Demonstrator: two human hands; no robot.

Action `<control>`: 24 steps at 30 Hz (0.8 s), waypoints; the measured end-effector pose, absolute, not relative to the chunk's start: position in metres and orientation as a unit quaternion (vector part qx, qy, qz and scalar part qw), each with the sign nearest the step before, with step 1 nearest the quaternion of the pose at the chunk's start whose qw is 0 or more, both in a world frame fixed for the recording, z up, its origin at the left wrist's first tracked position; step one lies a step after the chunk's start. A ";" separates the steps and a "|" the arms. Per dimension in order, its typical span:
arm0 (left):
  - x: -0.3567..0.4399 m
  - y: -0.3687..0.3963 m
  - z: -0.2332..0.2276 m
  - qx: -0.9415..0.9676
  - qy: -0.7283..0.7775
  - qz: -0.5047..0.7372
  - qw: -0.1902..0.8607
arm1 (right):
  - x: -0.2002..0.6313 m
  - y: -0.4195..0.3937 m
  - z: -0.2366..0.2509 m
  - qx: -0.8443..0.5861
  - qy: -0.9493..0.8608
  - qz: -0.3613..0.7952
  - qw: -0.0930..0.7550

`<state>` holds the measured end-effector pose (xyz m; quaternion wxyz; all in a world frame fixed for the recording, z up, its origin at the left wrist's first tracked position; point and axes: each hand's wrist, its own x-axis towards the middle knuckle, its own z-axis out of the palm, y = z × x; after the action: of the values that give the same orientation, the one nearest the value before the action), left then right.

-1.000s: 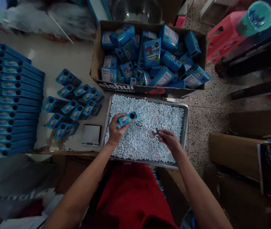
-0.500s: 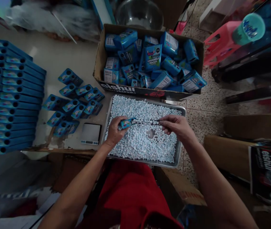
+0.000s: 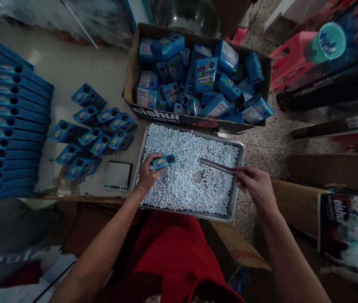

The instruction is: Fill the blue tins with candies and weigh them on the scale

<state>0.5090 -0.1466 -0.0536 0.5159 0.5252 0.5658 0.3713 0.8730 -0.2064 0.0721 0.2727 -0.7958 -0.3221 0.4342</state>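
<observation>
- My left hand (image 3: 147,176) is closed around a small blue box (image 3: 163,161), thumb on the near side and fingers on the far side; the box is held above the left part of the tray, its printed narrow end up, with a dark round spot near the right end of that face.
- My right hand (image 3: 253,185) has its fingers pinched on one end of a long, straight, narrow grey scoop (image 3: 216,166) with a metallic look; its free end points left over the tray, and I cannot tell whether it touches what lies below.
- Under both hands is a shallow rectangular metal tray (image 3: 241,168) with rounded corners and a smooth rim.
- Small, pale blue and white rounded candies (image 3: 172,189) fill it in a bumpy layer, save for a bare patch right of the middle.
- Beyond the tray, a brown corrugated carton (image 3: 204,123) holds a jumble of glossy blue packs (image 3: 205,75), one reading "Caramelo Macizo".
- Left of the tray sits a flat, square-plated digital scale (image 3: 117,175).
- Near the scale, a loose cluster of upright blue boxes (image 3: 92,136) stands on the smooth, pale table (image 3: 103,80).
- Farther left, more blue boxes are packed in tight rows (image 3: 13,130).
</observation>
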 end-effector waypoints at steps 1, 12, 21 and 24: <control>0.507 -0.147 -0.053 0.492 0.569 0.378 0.539 | 0.890 -0.220 0.055 -0.819 -0.295 0.400 0.287; 0.485 -0.155 -0.037 0.500 0.641 0.349 0.465 | 0.801 -0.178 -0.095 -0.679 -0.166 0.623 0.351; 0.489 -0.150 -0.027 0.587 0.654 0.307 0.365 | 0.829 -0.148 -0.007 -0.608 -0.224 0.693 0.318; 0.498 -0.148 -0.024 0.600 0.645 0.301 0.365 | 0.824 -0.133 0.024 -0.604 -0.275 0.687 0.295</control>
<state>0.4977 -0.1483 -0.0235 0.3651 0.6004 0.6445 0.3013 0.8242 -0.1325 0.0245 0.2953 -0.6044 -0.2754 0.6867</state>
